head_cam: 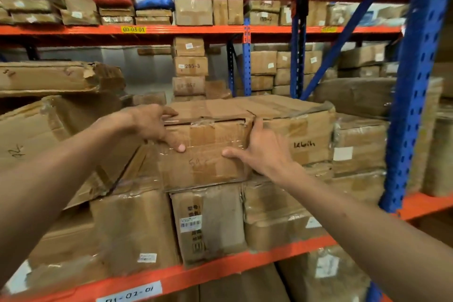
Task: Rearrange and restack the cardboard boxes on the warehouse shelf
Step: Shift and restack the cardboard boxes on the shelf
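Note:
A taped cardboard box [208, 167] lies on top of the stack at the shelf's middle, its front face marked with faint writing. My left hand [157, 126] grips its upper left corner, thumb on the front face and fingers over the top flap. My right hand [262, 148] is pressed flat against its right edge, in the seam between it and the neighbouring box marked with black writing [308, 137]. Both boxes rest on a lower row of boxes [208, 223].
A tilted, torn box [31, 135] leans at the left under a flat damaged one [58, 77]. Blue uprights [416, 81] stand at the right. An orange beam [220, 267] runs along the shelf front. More boxes fill the far racks [190, 66].

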The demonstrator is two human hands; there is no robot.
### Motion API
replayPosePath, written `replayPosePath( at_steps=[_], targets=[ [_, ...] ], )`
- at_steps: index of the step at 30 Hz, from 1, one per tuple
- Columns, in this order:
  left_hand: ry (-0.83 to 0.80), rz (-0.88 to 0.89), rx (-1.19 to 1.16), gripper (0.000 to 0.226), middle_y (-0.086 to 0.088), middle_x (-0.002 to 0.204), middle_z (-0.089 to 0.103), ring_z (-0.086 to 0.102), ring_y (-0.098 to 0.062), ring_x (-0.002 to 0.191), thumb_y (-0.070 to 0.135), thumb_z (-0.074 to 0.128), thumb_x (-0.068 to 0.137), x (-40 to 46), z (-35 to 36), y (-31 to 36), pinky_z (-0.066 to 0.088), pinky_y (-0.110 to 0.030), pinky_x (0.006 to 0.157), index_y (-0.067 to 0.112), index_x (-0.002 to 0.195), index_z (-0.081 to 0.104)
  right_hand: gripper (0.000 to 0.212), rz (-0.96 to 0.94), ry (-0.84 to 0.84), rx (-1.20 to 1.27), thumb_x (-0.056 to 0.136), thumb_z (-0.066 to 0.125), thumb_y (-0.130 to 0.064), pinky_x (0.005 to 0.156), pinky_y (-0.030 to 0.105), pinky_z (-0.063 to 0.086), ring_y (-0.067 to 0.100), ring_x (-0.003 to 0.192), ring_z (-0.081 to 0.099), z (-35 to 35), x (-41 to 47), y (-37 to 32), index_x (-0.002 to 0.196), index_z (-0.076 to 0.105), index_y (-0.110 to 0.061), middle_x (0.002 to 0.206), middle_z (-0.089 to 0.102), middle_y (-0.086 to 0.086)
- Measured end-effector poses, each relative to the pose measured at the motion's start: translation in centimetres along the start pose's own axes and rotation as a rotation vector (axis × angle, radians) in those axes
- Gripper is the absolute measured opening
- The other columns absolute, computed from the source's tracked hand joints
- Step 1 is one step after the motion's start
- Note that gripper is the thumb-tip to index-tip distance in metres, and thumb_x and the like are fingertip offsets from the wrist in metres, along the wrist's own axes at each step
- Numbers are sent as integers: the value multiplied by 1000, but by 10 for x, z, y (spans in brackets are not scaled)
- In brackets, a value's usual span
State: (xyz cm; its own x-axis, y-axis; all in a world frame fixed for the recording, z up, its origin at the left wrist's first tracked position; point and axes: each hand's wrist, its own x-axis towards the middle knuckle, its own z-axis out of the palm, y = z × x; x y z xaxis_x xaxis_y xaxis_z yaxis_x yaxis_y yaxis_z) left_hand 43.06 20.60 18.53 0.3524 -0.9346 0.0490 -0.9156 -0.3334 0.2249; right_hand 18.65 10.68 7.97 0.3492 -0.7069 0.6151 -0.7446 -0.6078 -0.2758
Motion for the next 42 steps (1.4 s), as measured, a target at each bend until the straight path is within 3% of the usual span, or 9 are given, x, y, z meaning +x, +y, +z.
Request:
replayPosePath(
  at_steps=[3,6,8,10,17,31,36,39,42],
  targets=[
    [-39,4,-193,143,-2,159,33,45,-28,133,58,93,46,-3,16,-7,51,-39,98,34,160,9,141,-285,155,-166,56,82,-75,100,49,43,40,133,38,-21,25,-5,158,2,-23,150,32,23],
    [-5,59,-334,136,5,136,53,56,-16,111,43,96,50,-4,26,-10,54,-24,73,30,159,16,127,-372,-55,-186,60,79,-77,119,66,8,39,152,0,-32,56,-9,159,10,-38,166,9,12],
    [17,93,-373,131,9,128,58,57,-19,119,41,97,52,-2,28,-10,54,-27,86,26,158,22,112,-327,-357,-147,66,67,-85,120,61,12,34,153,9,-36,74,-1,158,22,-40,167,17,6],
    [22,107,-385,135,1,142,54,52,-26,131,45,98,49,3,30,-8,50,-43,104,25,159,22,107,-326,-499,-153,71,59,-88,116,49,25,31,148,27,-35,84,11,159,23,-37,166,26,4],
    [46,83,-430,137,-6,150,48,51,-32,130,44,98,46,24,38,-7,55,-52,95,29,159,21,97,-370,-391,-132,78,53,-81,114,46,35,34,141,39,-14,96,22,157,34,-27,158,40,8],
    [46,-25,-450,126,-8,152,41,50,-33,130,28,96,60,10,41,2,57,-48,93,35,159,18,94,-329,-392,-130,82,55,-79,116,51,32,33,145,34,-13,86,19,158,29,-30,163,31,7],
    [45,-130,47,132,-16,164,15,20,-39,149,57,89,60,4,26,30,20,-53,122,30,160,7,99,-325,-507,-14,74,49,-91,118,50,27,28,147,30,-30,98,41,157,27,-41,165,28,-1],
    [157,16,243,150,-18,164,-22,-18,-40,151,75,81,54,5,35,73,-7,-53,121,29,158,-15,117,-197,-536,55,56,47,-103,118,52,24,30,148,27,-49,103,83,156,18,-50,167,21,-2],
    [196,195,267,154,-19,161,-30,-31,-37,146,82,76,53,11,69,130,-22,-49,114,25,155,-25,132,-65,-523,-24,38,58,-104,120,60,16,37,151,14,-58,98,146,151,6,-60,169,6,2]
  ],
)
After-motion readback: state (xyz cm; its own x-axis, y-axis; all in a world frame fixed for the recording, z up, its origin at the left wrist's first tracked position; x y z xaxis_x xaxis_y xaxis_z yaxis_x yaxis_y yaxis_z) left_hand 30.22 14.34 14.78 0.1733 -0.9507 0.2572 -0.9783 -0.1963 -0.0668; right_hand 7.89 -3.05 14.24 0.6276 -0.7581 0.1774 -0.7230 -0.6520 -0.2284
